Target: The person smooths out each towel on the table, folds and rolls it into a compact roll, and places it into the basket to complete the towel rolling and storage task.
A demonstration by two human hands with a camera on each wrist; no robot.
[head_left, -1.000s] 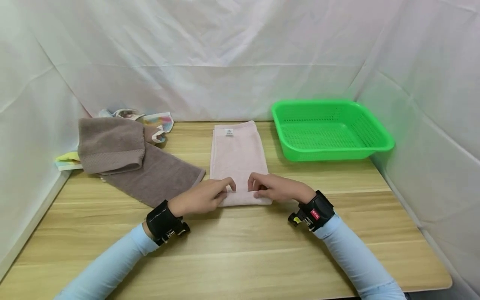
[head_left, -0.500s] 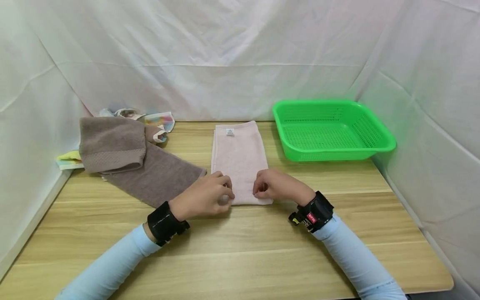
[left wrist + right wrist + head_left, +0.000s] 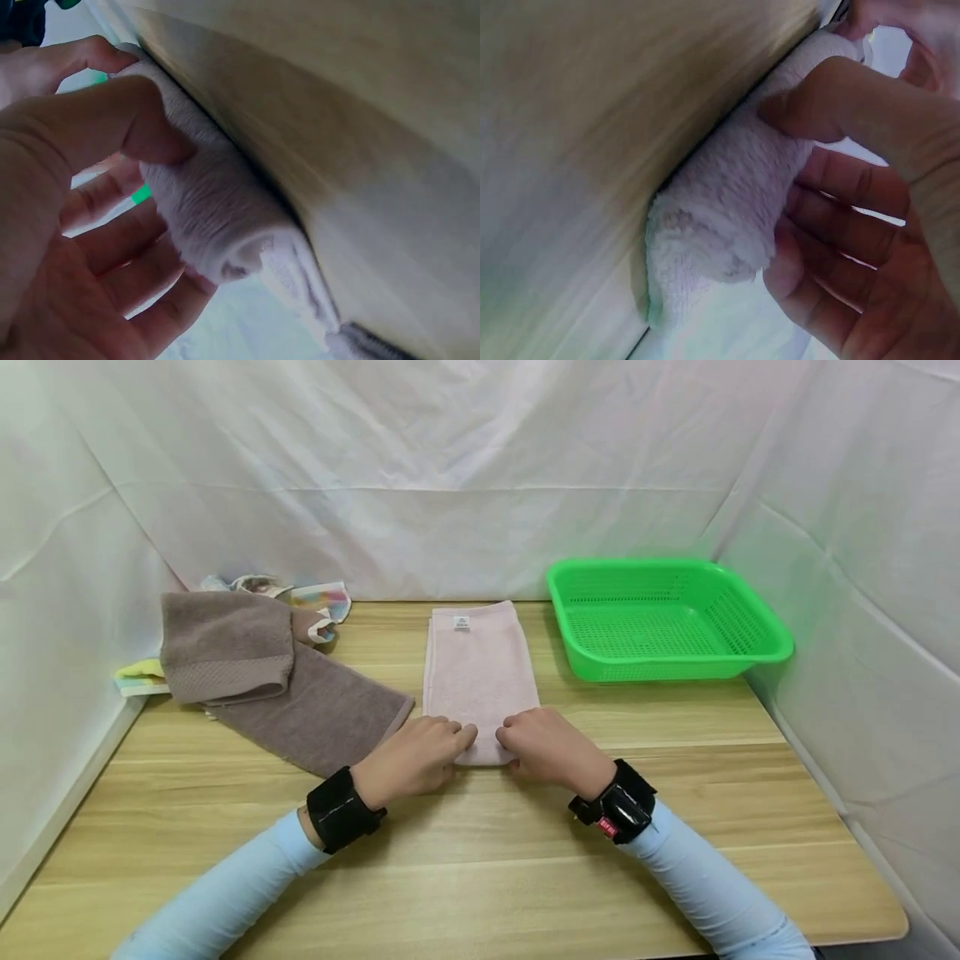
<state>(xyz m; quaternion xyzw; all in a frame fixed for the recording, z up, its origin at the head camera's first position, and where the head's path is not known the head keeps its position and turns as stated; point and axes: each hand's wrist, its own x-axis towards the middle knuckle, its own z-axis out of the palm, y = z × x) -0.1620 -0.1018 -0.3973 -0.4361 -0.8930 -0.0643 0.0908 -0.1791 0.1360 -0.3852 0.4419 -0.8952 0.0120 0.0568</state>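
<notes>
A light pink towel (image 3: 480,668) lies lengthwise in the middle of the table, a small white label (image 3: 461,622) near its far end. Its near end is rolled into a short, thick roll, whose spiral end shows in both wrist views. My left hand (image 3: 412,756) pinches the left part of the roll (image 3: 217,195), thumb on the near side and fingers over the far side. On the right part, my right hand (image 3: 555,747) holds the roll (image 3: 727,172) the same way. In the head view the hands cover both near corners.
A grey-brown towel (image 3: 322,710) lies loosely folded at the left, its corner close to my left hand. Under and behind it are multicoloured cloths (image 3: 330,597). A green plastic basket (image 3: 645,671) stands at the back right. White curtains (image 3: 450,477) surround the wooden table (image 3: 480,885).
Both hands have shifted their grip along the near end of the pink towel and now lie knuckles up over the roll. The right wrist has turned and moved slightly left. Basket and other towels stay put.
</notes>
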